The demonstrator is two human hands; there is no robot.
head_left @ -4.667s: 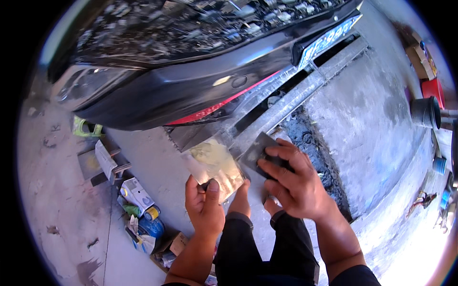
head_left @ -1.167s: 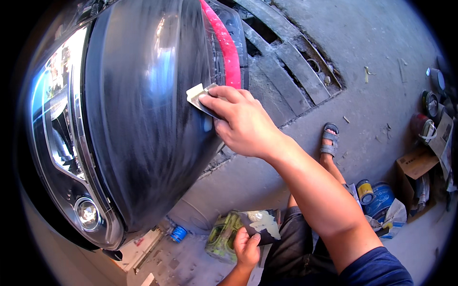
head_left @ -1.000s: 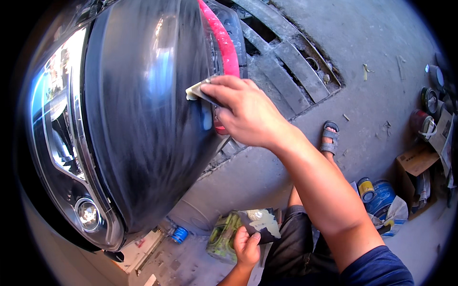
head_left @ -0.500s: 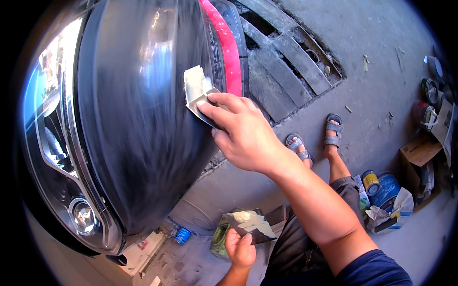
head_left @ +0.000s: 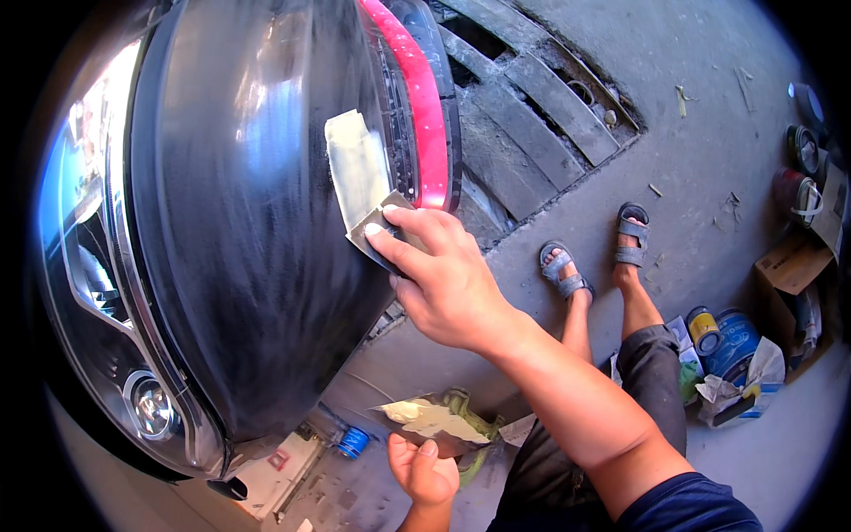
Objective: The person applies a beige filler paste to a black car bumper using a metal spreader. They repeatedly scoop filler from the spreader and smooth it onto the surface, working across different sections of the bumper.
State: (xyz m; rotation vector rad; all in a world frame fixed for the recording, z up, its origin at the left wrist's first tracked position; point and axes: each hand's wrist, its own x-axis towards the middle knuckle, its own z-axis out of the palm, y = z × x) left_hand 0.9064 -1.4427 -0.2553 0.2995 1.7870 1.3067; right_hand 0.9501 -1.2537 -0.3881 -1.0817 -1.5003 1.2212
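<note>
My right hand [head_left: 436, 275] holds a flat dark scraper [head_left: 370, 234] against the dark, scuffed bumper [head_left: 239, 293] of a car. A pale cream strip of paste [head_left: 355, 155] lies on the bumper directly above the blade. My left hand [head_left: 424, 472] grips a thin dark board [head_left: 465, 443] below, with cream paste [head_left: 408, 410] spread on it. A red band [head_left: 424, 115] runs along the bumper's edge, to the right of the strip.
The headlight [head_left: 102, 266] is at the left. A metal grate [head_left: 558, 115] spans a floor pit beyond the bumper. My sandalled feet stand on concrete. Cans [head_left: 736, 341], a cardboard box [head_left: 789, 262] and pots line the right side. A blue can [head_left: 353, 443] sits below the bumper.
My right hand and scraper have moved down the bumper, and the cream strip above the blade is longer. The left hand with the board has shifted slightly left.
</note>
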